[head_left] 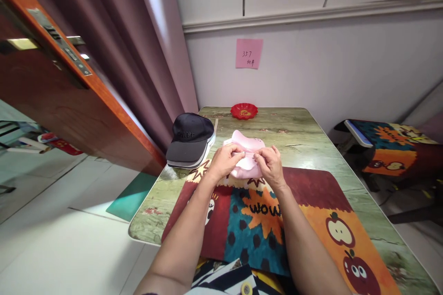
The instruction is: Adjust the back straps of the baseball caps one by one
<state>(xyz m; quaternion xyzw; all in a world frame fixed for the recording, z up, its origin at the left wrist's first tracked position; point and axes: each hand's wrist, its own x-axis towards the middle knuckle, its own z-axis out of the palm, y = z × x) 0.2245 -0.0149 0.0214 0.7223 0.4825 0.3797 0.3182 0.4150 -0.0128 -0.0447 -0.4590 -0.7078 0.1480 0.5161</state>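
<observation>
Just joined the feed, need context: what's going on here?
A person at a table has a pink cap in both hands, the left hand and right hand gripping it from either side near the far edge of a printed mat. To the left, a dark cap sits on top of lighter headwear. A red dish stands at the table's far side, apart from the hands.

Right side: open across the green wood-patterned tabletop [308, 140] up to the right hand [272, 166]. Left side: black fabric peaked cap [190, 134], stacked on a pale cap [208, 147], obstructs low passage. Rear: open between pale-pink fabric cap [245, 140] and red scalloped dish [244, 111].
</observation>
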